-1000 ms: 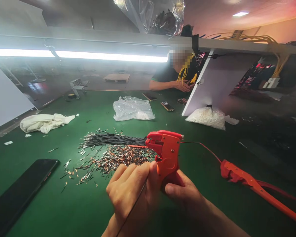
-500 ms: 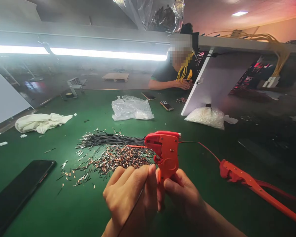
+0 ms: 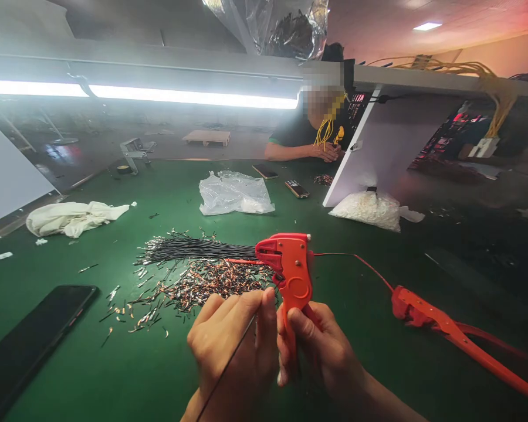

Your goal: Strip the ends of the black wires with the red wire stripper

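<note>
My right hand is wrapped round the handles of a red wire stripper, held upright with its jaws pointing left. Close beside it, my left hand pinches a thin black wire that runs down toward the lower edge of the view. Behind the tool's jaws lies a bundle of black wires with stripped tips at its left end. A pile of short black and copper-coloured scraps is spread in front of the bundle.
A second red tool lies right; a black phone lies left. Farther back are a white cloth, a clear plastic bag, two phones and a bag of white pieces. A person's hands hold a yellow tool across the table.
The stripper has shifted slightly left and its handles are spread wider. My left hand has stayed nearly in place, with more of the black wire showing below it.
</note>
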The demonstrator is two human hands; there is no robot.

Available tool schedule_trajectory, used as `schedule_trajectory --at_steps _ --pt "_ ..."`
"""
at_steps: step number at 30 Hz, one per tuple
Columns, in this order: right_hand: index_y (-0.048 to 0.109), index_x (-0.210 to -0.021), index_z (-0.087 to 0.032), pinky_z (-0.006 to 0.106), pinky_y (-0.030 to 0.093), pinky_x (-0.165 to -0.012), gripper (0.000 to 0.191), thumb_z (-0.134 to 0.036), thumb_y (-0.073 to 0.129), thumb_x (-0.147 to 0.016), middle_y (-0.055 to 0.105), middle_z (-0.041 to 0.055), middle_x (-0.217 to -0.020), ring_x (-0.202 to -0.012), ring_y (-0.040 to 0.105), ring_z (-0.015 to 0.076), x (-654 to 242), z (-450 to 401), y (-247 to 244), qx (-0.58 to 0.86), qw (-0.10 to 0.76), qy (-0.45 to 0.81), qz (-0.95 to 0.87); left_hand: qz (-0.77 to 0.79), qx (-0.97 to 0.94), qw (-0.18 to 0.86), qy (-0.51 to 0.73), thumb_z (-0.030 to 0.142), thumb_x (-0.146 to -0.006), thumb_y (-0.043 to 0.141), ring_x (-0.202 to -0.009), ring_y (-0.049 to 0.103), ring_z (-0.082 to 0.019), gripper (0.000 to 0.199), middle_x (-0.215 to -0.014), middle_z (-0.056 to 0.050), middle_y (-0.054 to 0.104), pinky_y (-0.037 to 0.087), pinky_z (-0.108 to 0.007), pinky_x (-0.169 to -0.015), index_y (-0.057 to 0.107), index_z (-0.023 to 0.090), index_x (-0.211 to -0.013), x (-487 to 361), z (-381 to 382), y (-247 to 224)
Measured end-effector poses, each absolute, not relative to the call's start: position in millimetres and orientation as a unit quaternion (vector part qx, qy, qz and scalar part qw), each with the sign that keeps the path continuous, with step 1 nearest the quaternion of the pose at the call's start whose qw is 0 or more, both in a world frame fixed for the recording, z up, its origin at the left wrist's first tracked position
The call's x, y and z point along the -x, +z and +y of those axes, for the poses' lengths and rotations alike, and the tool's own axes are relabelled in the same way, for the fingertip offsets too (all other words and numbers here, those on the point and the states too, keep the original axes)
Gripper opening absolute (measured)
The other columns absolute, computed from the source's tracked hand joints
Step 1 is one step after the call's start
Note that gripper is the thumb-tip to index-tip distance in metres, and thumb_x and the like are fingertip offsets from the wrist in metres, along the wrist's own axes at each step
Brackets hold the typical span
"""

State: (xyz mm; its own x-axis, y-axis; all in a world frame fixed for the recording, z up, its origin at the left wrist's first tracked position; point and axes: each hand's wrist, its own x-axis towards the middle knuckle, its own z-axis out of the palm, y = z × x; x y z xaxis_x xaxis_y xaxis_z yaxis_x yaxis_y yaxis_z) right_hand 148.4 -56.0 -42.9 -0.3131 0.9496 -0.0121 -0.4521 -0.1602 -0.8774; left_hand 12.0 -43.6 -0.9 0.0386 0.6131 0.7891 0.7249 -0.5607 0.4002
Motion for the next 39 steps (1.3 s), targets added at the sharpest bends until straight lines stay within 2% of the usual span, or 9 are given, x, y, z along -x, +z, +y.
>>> schedule_trajectory --at_steps 6,11,14,16,20,23,30,35,39 --pt "0.056 -0.075 -0.014 0.018 0.044 -0.035 0.043 -0.055 0.061 -0.087 0.058 -0.0021 -0.050 -0.034 0.053 0.0085 -148.4 -57.4 -38.4 0.371 0.478 0.713 -0.354 -0.506 0.683 -0.028 -0.526 0.018 -0.090 0.054 -0.040 0.032 -0.008 0.020 -0.047 0.008 0.048 0.029 -0.024 -0.050 0.055 0.021 -0.070 -16.7 -38.3 -6.9" --pt "0.055 -0.073 -0.015 0.017 0.037 -0.027 0.046 -0.059 0.063 -0.082 0.051 -0.0051 -0.044 -0.026 0.042 0.0072 -147.2 -52.1 -42.4 0.382 0.477 0.719 -0.333 -0.529 0.651 -0.088 -0.538 0.022 -0.090 0.055 -0.042 0.031 -0.008 0.022 -0.045 0.009 0.040 0.026 -0.023 -0.046 0.055 0.021 -0.068 -22.1 -38.3 -13.6" --pt "0.057 -0.081 -0.014 0.023 0.046 -0.039 0.042 -0.056 0.063 -0.084 0.058 -0.0011 -0.054 -0.038 0.054 0.0115 -149.6 -49.1 -42.8 0.324 0.490 0.733 -0.344 -0.548 0.594 -0.164 -0.565 0.027 -0.090 0.055 -0.044 0.035 -0.008 0.025 -0.050 0.007 0.045 0.027 -0.022 -0.045 0.056 0.020 -0.066 -21.2 -37.0 -10.2" --pt "0.059 -0.090 -0.014 0.029 0.051 -0.052 0.038 -0.052 0.059 -0.087 0.062 0.0022 -0.064 -0.052 0.062 0.0161 -152.5 -48.5 -40.6 0.268 0.501 0.747 -0.345 -0.555 0.529 -0.238 -0.597 0.032 -0.089 0.056 -0.043 0.033 -0.007 0.028 -0.051 0.007 0.042 0.026 -0.021 -0.042 0.056 0.019 -0.064 -16.3 -32.8 -5.5" --pt "0.059 -0.099 -0.012 0.037 0.049 -0.067 0.032 -0.042 0.056 -0.088 0.064 0.0069 -0.077 -0.068 0.066 0.0221 -157.1 -50.2 -36.8 0.182 0.490 0.771 -0.363 -0.499 0.393 -0.393 -0.664 0.040 -0.088 0.061 -0.042 0.026 -0.006 0.030 -0.049 0.009 0.031 0.021 -0.019 -0.039 0.055 0.018 -0.068 -0.5 -21.0 2.4" --pt "0.060 -0.100 -0.011 0.035 0.047 -0.066 0.031 -0.039 0.058 -0.087 0.065 0.0082 -0.080 -0.068 0.065 0.0218 -156.9 -52.8 -41.7 0.169 0.474 0.773 -0.386 -0.458 0.346 -0.459 -0.678 0.039 -0.087 0.062 -0.042 0.024 -0.004 0.030 -0.049 0.009 0.029 0.021 -0.017 -0.040 0.055 0.018 -0.069 6.1 -16.9 5.6" --pt "0.058 -0.105 -0.011 0.036 0.048 -0.070 0.034 -0.038 0.064 -0.086 0.065 0.0089 -0.082 -0.072 0.064 0.0196 -157.6 -57.9 -54.8 0.161 0.410 0.807 -0.394 -0.462 0.349 -0.481 -0.658 0.039 -0.083 0.065 -0.043 0.022 -0.004 0.033 -0.047 0.009 0.029 0.017 -0.018 -0.041 0.050 0.017 -0.063 1.7 -20.8 11.8" --pt "0.058 -0.102 -0.013 0.034 0.048 -0.070 0.032 -0.038 0.066 -0.085 0.063 0.0069 -0.082 -0.071 0.063 0.0173 -158.6 -59.7 -49.8 0.154 0.382 0.825 -0.386 -0.469 0.370 -0.480 -0.642 0.038 -0.084 0.064 -0.045 0.024 -0.005 0.034 -0.049 0.009 0.032 0.020 -0.019 -0.042 0.048 0.017 -0.062 3.4 -22.4 14.6" --pt "0.058 -0.100 -0.012 0.037 0.049 -0.073 0.031 -0.037 0.066 -0.085 0.064 0.0071 -0.079 -0.073 0.065 0.0194 -157.0 -62.3 -53.1 0.141 0.376 0.833 -0.380 -0.468 0.378 -0.494 -0.629 0.039 -0.083 0.064 -0.044 0.024 -0.005 0.035 -0.048 0.009 0.032 0.021 -0.019 -0.043 0.047 0.018 -0.062 4.9 -22.2 14.7"
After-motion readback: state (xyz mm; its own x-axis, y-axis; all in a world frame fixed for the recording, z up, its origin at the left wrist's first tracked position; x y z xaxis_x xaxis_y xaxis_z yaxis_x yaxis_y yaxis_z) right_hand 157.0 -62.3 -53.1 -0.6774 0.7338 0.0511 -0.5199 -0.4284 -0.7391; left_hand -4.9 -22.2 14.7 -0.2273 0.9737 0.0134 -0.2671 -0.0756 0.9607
